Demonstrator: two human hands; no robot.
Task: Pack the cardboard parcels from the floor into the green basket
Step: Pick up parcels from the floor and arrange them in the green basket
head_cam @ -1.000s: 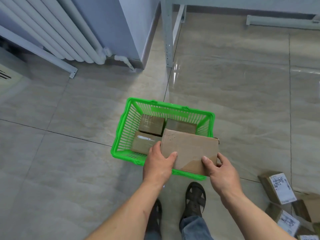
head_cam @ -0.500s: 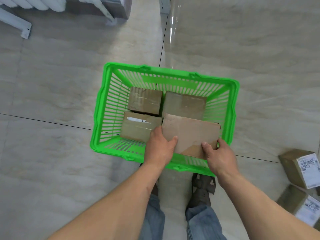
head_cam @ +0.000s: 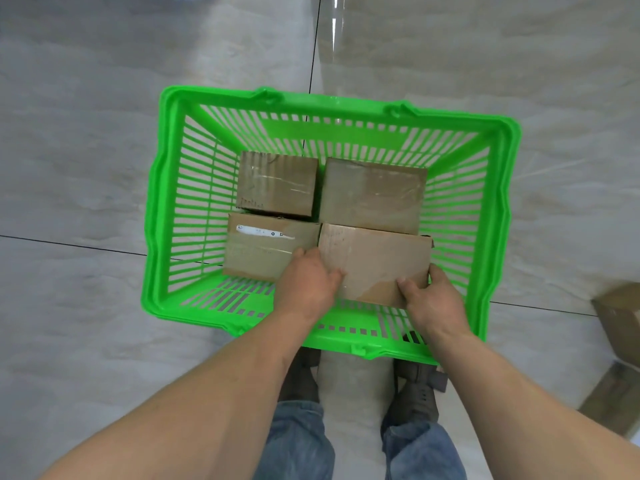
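Observation:
The green basket (head_cam: pixel 162 202) stands on the tiled floor just in front of my feet. Three cardboard parcels lie inside it: one at the far left (head_cam: pixel 277 183), one at the far right (head_cam: pixel 372 195) and one at the near left (head_cam: pixel 263 252) with a white strip on top. A fourth cardboard parcel (head_cam: pixel 374 261) is inside the basket at the near right, held between both hands. My left hand (head_cam: pixel 308 285) grips its left edge, thumb on top. My right hand (head_cam: pixel 431 299) grips its near right corner.
More cardboard parcels (head_cam: pixel 620 320) lie on the floor at the right edge of the view, partly cut off. My shoes and jeans show below the basket's near rim. Grey floor tiles surround the basket.
The view has come closer and tilted down over the basket. Both hands have lowered the held parcel from above the near rim into the basket's near right space.

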